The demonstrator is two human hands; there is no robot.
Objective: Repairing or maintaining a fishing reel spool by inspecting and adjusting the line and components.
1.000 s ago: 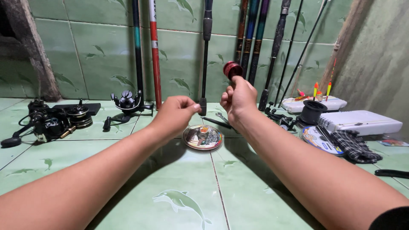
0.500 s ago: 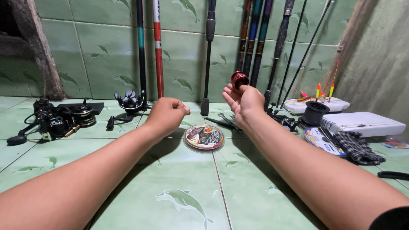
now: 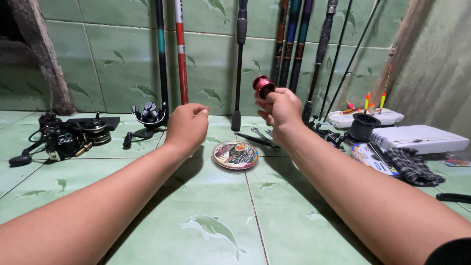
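Observation:
My right hand [image 3: 280,109] is raised over the green tiled floor and grips a small red reel spool [image 3: 263,86] between thumb and fingers. My left hand [image 3: 187,124] is curled with its fingertips pinched together a short way to the left of the spool; any line between the hands is too thin to see. Below and between both hands a round flat spool of fishing line [image 3: 235,155] lies on the floor tiles.
Several fishing rods [image 3: 240,59] lean on the tiled wall. Fishing reels [image 3: 64,136] and another reel [image 3: 148,116] sit at the left. At right lie a white tackle box [image 3: 422,138], a black cup [image 3: 363,126], floats [image 3: 367,102] and a checked cloth [image 3: 411,166].
Both hands have shifted slightly; the right hand keeps the red spool raised, and the left hand stays closed a little further from it.

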